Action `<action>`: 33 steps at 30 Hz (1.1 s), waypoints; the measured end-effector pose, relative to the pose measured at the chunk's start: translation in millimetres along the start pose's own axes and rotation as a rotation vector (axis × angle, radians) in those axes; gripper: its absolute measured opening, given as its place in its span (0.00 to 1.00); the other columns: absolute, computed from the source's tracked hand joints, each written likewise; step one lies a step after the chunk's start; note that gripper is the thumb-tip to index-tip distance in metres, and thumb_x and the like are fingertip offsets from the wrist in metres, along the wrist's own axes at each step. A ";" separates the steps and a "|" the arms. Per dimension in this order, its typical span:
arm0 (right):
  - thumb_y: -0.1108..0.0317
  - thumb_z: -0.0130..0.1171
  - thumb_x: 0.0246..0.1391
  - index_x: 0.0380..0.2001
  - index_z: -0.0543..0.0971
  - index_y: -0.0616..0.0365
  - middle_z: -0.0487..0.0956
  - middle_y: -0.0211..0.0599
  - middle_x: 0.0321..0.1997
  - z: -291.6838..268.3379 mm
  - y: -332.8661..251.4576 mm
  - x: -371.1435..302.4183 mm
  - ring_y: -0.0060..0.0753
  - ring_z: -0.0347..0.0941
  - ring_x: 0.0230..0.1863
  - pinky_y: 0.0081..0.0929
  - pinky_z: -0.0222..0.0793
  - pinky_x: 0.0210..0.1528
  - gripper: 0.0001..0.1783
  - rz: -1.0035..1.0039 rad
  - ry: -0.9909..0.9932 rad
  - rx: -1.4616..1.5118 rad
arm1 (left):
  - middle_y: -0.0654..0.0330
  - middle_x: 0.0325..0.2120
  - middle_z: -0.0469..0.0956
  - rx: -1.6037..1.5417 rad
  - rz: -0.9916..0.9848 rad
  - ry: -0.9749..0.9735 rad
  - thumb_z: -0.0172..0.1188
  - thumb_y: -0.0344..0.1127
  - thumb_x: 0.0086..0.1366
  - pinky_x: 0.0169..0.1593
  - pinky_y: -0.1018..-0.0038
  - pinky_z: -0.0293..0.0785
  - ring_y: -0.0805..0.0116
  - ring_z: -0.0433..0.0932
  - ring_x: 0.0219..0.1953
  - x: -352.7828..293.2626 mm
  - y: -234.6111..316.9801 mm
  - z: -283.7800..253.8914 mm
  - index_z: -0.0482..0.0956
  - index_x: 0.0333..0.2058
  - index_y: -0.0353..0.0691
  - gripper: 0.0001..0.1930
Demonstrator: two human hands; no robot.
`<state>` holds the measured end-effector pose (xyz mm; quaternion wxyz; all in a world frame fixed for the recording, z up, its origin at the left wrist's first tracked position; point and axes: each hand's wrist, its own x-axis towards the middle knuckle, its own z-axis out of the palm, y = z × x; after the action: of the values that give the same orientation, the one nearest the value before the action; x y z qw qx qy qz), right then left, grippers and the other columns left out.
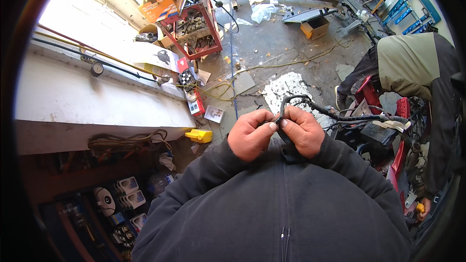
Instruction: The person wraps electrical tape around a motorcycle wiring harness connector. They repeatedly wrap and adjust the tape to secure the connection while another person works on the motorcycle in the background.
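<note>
1. Workshop flr (pixel 262 60), cluttered; white speckled patch (pixel 289 85) on it just beyond my hands, yellow hose (pixel 310 61) snaking across farther off.
2. Black cable bundle (pixel 335 114): near end btwn my fingertips, in front of my dark jacket (pixel 233 199); it loops up, then runs off R to the red vehicle parts (pixel 400 157).
3. L hand (pixel 250 136): fingers curled narrow, thumb + fingertips pinching the bundle.
4. R hand (pixel 305 133): same, thumb pressed on bundle right beside L thumb. Black strip hangs btwn hands; can't tell if tape or part of bundle.
5. Co-worker (pixel 407 60) bent over, far R; their lower hand (pixel 425 208) is at a small yellow thing (pixel 420 207), grip unclear.
6. L side: white ledge (pixel 111 94) w/ round gauge (pixel 97 69), yellow container (pixel 198 136) nr its end.
7. Up top, L of ctr: red tool cart (pixel 212 25), orange box (pixel 162 3) beside it.
</note>
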<state>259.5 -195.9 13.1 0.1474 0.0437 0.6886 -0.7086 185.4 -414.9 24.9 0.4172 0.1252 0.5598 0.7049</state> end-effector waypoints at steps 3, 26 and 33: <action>0.61 0.63 0.80 0.56 0.80 0.63 0.78 0.33 0.51 -1.7 5.3 0.9 0.26 0.76 0.47 0.24 0.74 0.48 0.15 -0.399 0.108 -0.265 | 0.70 0.24 0.78 -0.023 -0.008 -0.021 0.63 0.33 0.79 0.29 0.78 0.68 0.82 0.73 0.24 -3.0 8.2 0.9 0.84 0.45 0.34 0.07; 0.78 0.65 0.69 0.65 0.77 0.61 0.83 0.35 0.58 -5.6 -23.4 -10.4 0.26 0.82 0.58 0.31 0.80 0.64 0.23 0.005 -0.007 0.476 | 0.45 0.42 0.83 0.838 0.545 -0.013 0.63 0.23 0.69 0.45 0.58 0.80 0.45 0.84 0.42 3.0 9.0 7.6 0.83 0.46 0.32 0.08; 0.66 0.73 0.68 0.45 0.78 0.58 0.81 0.33 0.53 -27.4 -25.4 -16.9 0.23 0.81 0.50 0.32 0.82 0.58 0.13 0.004 -0.097 0.445 | 0.51 0.32 0.80 0.635 0.172 0.079 0.63 0.28 0.75 0.39 0.65 0.75 0.57 0.79 0.32 -3.9 13.5 0.4 0.82 0.45 0.34 0.05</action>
<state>265.0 -166.1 40.8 0.1685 0.0426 0.5075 -0.8440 182.0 -417.8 38.2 0.2746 0.2684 0.7546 0.5321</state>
